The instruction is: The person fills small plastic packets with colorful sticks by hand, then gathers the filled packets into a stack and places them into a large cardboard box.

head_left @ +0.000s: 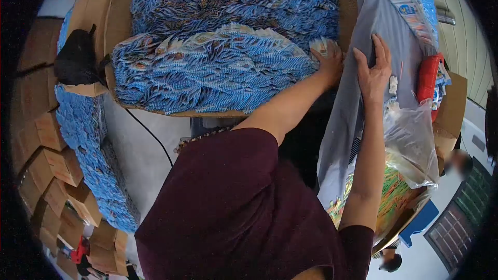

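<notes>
My left hand [330, 63] is at the right end of a front row of blue-and-white packets [223, 72] standing in a cardboard box. Its thumb and fingers close around a few pale-edged packets [320, 46] there; the fingers are partly hidden. My right hand [374, 71] lies over a grey cloth [345, 109] draped on the table beside the box. Its thumb stands apart from the fingers, and nothing shows in it. Behind the front row, a second mass of packets [233, 8] fills the box.
A black bag [77, 58] hangs at the box's left corner. More blue packets [85, 145] and stacked cartons [57, 166] are on the left. To the right are a red object [428, 80], a clear plastic bag [412, 142] and green-orange strips [397, 192]. A black cable [150, 132] hangs below the box.
</notes>
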`<state>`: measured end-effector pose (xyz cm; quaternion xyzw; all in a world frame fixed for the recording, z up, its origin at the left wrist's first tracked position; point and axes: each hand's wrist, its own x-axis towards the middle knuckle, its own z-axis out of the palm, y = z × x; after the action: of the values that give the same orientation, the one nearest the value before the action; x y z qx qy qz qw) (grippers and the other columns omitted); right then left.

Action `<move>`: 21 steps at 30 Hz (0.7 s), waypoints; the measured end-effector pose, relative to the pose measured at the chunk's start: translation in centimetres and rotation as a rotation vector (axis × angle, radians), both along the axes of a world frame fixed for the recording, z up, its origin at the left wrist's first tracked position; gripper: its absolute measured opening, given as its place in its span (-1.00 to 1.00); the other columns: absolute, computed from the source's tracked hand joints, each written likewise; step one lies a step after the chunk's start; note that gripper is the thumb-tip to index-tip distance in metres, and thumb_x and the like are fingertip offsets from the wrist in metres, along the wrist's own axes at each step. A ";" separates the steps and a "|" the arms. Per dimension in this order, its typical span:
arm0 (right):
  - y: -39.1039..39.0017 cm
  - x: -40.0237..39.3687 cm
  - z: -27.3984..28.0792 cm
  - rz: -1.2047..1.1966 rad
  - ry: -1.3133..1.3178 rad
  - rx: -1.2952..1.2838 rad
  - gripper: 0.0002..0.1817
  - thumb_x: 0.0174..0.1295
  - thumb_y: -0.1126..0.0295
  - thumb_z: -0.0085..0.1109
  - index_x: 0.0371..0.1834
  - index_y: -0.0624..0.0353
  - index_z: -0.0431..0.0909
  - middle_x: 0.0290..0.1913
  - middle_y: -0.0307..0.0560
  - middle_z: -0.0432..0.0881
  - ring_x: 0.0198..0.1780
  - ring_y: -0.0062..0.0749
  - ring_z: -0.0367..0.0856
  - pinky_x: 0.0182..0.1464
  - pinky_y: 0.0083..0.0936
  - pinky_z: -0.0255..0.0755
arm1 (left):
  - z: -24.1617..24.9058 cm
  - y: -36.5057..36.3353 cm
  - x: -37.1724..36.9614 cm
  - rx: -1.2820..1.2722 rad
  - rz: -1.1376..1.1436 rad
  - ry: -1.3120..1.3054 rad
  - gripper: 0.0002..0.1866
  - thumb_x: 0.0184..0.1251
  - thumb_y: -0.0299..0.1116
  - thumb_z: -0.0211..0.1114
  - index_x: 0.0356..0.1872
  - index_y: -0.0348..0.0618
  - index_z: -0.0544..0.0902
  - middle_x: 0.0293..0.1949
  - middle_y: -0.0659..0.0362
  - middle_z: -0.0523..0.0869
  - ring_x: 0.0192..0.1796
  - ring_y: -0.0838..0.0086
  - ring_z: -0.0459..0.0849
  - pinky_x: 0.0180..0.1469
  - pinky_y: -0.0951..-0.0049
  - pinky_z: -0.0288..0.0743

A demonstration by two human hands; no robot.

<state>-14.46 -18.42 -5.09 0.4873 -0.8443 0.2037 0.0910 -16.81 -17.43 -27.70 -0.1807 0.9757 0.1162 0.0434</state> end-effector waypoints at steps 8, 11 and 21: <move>0.2 -0.8 -0.6 0.069 0.081 -0.037 -0.41 0.08 0.28 0.38 0.20 0.28 0.52 0.24 0.20 0.52 0.25 0.15 0.44 0.32 -0.13 0.31 | 0.2 -1.1 -0.3 0.201 0.049 0.101 -0.31 0.47 0.02 -0.07 0.54 -0.06 0.17 0.54 -0.01 0.06 0.53 -0.32 -0.11 0.02 -0.96 -0.29; 0.6 -0.3 0.0 0.049 0.032 -0.034 -0.41 0.11 0.31 0.37 0.23 0.23 0.50 0.24 0.21 0.52 0.25 0.15 0.45 0.32 -0.16 0.33 | 0.7 -3.4 -2.6 0.196 -0.051 -0.119 -0.26 0.45 0.12 -0.06 0.56 0.02 0.12 0.58 0.03 0.04 0.55 -0.23 -0.07 0.10 -0.92 -0.37; 12.9 12.3 11.1 -0.095 0.249 0.101 -0.58 0.07 0.37 0.39 0.05 0.06 0.60 0.16 -0.04 0.57 0.31 -0.14 0.46 0.31 -0.02 0.17 | 7.8 -18.5 7.1 0.426 0.313 0.586 -0.54 0.19 -0.20 0.35 0.06 -0.27 0.60 0.01 -0.21 0.63 0.07 -0.11 0.58 0.19 0.05 0.40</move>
<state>-2.15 -5.52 6.02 0.4722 -0.8577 0.0946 0.1799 -9.75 -35.92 -19.90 -0.2734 0.8613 0.3681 -0.2189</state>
